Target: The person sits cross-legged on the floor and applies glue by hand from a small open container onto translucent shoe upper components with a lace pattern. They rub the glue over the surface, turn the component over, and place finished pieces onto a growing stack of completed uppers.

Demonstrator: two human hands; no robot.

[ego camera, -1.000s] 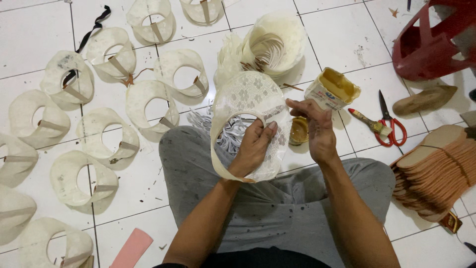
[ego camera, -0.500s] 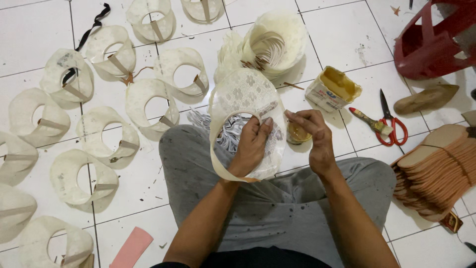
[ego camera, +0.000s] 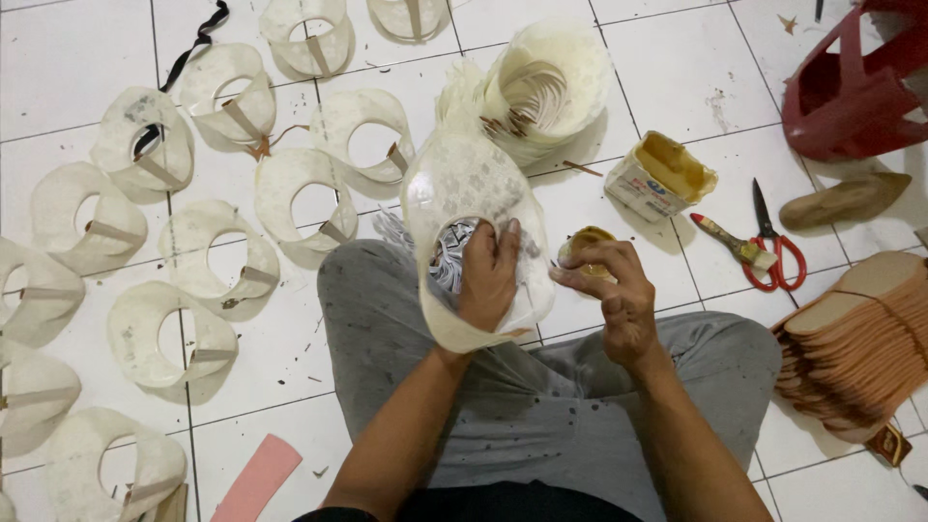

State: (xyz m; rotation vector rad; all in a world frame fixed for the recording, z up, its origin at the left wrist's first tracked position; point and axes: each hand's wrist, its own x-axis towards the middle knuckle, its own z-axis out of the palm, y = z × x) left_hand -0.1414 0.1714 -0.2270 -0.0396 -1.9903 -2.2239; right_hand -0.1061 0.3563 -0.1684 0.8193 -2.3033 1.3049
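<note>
Seated worker on a tiled floor [ego camera: 677, 77]: left hand [ego camera: 488, 280] grips the cream lace upper [ego camera: 464, 184] over the lap, best held taut while the right hand [ego camera: 619, 295], just right of it, pinches a small tan piece; farther right lies a yellow-topped white carton [ego camera: 657, 179] with a blue label.
</note>
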